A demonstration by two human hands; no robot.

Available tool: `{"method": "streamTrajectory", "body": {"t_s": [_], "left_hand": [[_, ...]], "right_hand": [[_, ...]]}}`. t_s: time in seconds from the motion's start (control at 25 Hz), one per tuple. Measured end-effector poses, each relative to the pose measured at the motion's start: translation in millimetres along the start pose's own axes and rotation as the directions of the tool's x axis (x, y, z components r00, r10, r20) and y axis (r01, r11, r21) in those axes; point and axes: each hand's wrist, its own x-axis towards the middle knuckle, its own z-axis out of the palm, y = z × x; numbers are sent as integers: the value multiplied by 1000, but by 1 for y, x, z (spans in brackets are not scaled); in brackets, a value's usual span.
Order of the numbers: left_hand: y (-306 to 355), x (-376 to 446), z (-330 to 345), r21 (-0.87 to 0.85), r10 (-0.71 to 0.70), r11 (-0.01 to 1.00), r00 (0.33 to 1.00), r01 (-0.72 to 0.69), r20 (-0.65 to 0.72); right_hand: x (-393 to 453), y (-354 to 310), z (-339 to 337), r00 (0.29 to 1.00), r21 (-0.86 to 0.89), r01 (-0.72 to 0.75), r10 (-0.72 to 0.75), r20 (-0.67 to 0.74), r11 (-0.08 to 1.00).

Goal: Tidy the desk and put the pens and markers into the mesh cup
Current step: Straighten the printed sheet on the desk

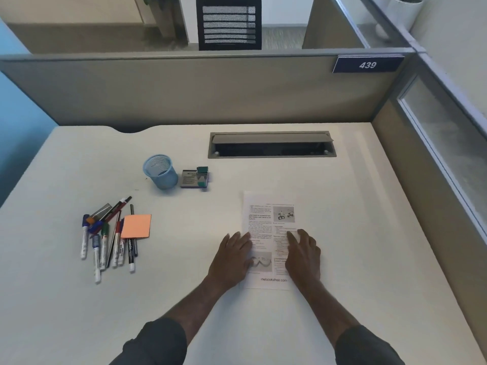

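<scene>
- While both palms lay flat on a printed sheet near the middle of the white desk, the left hand pressed its left edge with straight fingers and gripped nothing.
- On the sheet's right half, the right hand rested the same way, fingers extended and loosely spread, holding nothing.
- Dark sleeves covered both forearms at the bottom of the frame.
- Well to the left of the hands, the pens and markers lay in a loose heap, several crossing one another, caps mostly pointing away from the person.
- An orange sticky-note pad sat on the right side of that heap, overlapping a few of the pens beneath it.
- Farther back stood the blue mesh cup, upright; it appeared to hold nothing, though its far inner wall was hard to read.
- Just beside the cup on its right sat a small grey box with a green-topped item on it, too blurred to identify.
- Behind the sheet, a grey cable tray was let into the desk with its flap raised.
- A beige partition closed off the rear of the desk, bearing a blue plate marked 439.
- Beyond the partition, the back of a black mesh chair was visible.
</scene>
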Motion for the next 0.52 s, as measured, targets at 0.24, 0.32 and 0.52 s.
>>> {"method": "streamTrajectory", "body": {"t_s": [0.24, 0.32, 0.52], "left_hand": [[-28, -28, -1, -42, -76, 996, 997, 74, -29], [-37, -35, -2, -54, -94, 994, 995, 92, -40], [-54, -47, -3, -65, -103, 993, 992, 98, -68]], "right_hand": [[-3, -30, 11, 998, 19, 50, -51, 30, 999], [-5, -38, 13, 997, 38, 70, -71, 23, 997], [-8, -50, 18, 995, 37, 100, -100, 12, 994]]}}
